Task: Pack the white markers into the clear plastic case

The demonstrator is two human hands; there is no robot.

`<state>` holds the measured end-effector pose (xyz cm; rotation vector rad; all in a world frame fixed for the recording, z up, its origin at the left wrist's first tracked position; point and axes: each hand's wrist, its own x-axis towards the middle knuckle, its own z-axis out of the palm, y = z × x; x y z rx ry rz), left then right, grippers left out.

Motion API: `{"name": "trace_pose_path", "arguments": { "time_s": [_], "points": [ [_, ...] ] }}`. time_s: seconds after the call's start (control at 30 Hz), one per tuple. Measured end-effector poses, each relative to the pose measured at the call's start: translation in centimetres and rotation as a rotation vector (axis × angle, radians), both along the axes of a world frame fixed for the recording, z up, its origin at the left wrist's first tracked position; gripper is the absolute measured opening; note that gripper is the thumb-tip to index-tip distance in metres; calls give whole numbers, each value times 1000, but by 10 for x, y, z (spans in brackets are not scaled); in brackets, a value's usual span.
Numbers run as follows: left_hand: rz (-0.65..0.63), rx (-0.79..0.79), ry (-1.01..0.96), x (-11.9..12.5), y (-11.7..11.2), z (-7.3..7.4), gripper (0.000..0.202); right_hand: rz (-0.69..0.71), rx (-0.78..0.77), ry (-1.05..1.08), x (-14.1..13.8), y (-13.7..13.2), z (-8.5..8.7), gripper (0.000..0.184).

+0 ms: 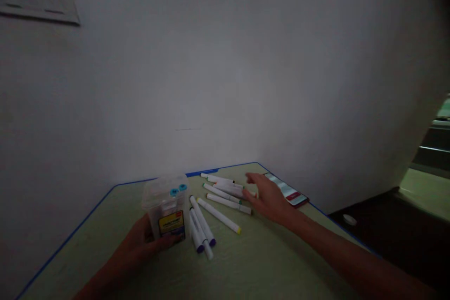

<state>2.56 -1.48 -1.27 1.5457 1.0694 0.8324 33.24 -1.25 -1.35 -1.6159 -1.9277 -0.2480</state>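
Clear plastic box (154,211) upright on the left part of the table (242,262), grasped low by the left hand (146,240), with thumb across the front beneath the label (171,224). Likely light and fairly stiff, but thin-walled, smooth and apt to crack under a hard squeeze; best held low around the body. Two blue-ended markers (175,192) visible inside. Loose white markers (225,192) right of the box: a far cluster just beside the right hand (269,198), a yellow-ended marker (220,216) nearer, and three more (202,227) close beside the box. Probably light, rigid, slick and prone to rolling; easiest pinched from above at mid-barrel. Left forearm (110,267) angled in from the lower left, palm turned towards the box. Right forearm (326,241) stretched in from the lower right, thumb and fingers parted, nothing visibly gripped; cannot tell touching from hovering at the nearest marker ends. Phone (284,188) just beside, along the table's right edge
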Motion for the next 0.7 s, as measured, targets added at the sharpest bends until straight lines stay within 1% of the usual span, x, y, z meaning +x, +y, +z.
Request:
{"name": "trace_pose_path", "arguments": {
  "time_s": [0.03,0.07,0.13,0.2,0.27,0.33,0.4,0.53,0.7],
  "points": [
    [-15,7,-23,1,0,0,43,92,-67,-4,-24,2,7,32],
    [-34,19,-51,2,1,0,45,155,-116,-24,-47,4,11,25],
    [-57,38,-61,5,2,3,47,212,-141,-41,-84,9,14,22],
    [-83,35,-35,7,4,8,49,213,-139,-10,-105,14,7,20],
    [-114,13,-2,8,4,13,48,217,-120,23,-109,18,-4,19],
    [-121,-1,25,8,4,15,46,238,-110,22,-103,21,-14,17],
    [-106,9,46,6,2,13,43,243,-138,7,-94,23,-20,16],
    [-88,25,69,3,0,6,40,179,-249,-19,-84,25,-21,13],
    [-36,6,118,-2,3,-2,41,169,-372,-41,-85,26,-20,16]
  ]
}}
